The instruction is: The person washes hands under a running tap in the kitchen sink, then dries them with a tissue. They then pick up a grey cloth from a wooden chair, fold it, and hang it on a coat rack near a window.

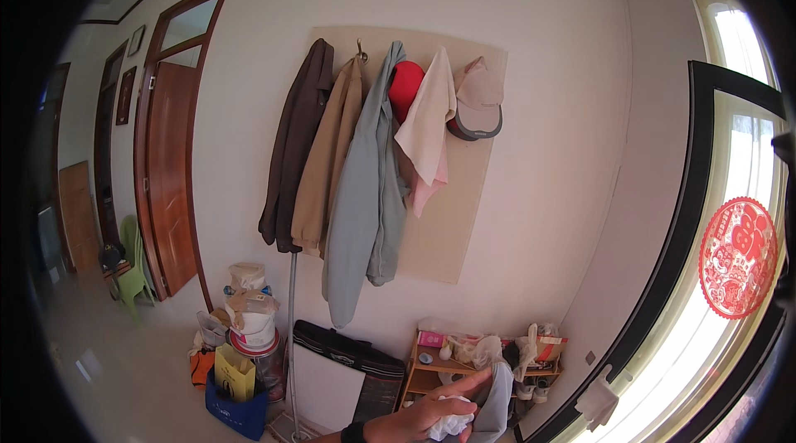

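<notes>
Low in the view, my left hand [429,410] reaches in from the bottom edge, with a dark band [353,433] on the wrist. White crumpled material, perhaps tissue [453,422], is held between its thumb and fingers. Right beside the fingertips hangs grey cloth [495,409]; whether the hand grips it too cannot be told. My right hand is out of view. Behind the hand stands a small wooden shelf rack [426,381], bearing plastic bags [476,348], a pink box [430,338] and shoes [533,391].
Jackets [367,188], a red cap [407,87], pale towels [429,120] and a beige cap [477,95] hang on the wall. Below lean a black case [379,359] and a grey pole [292,331]. Bags [236,412] and buckets [254,328] stand left. A black-framed glass door [690,194] is at right.
</notes>
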